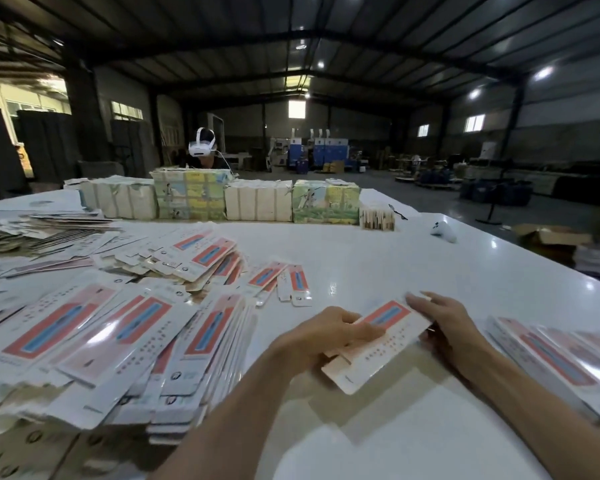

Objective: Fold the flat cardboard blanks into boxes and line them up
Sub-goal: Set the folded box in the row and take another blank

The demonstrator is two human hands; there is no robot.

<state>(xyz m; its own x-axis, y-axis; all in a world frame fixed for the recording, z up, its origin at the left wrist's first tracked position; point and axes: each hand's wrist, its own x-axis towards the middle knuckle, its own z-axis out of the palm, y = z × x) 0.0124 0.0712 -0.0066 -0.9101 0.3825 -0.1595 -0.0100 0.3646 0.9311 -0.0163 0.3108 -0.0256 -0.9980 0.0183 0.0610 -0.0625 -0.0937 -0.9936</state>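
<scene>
- Left hand (321,336): fingers curled round the near half of 1 flat blank (385,344), thumb on top.
- Right hand (444,323): pinches the far end of the same blank, fingers over the edge and thumb beneath.
- Blank: printed face up, tilted, held just above the white table (395,258) between the 2 hands.
- Loose pile of blanks (118,341): on the table to the left.
- Overlapping row of blanks (561,358): at the right edge.
- Wrapped bundles (257,202): lined along the far side.
</scene>
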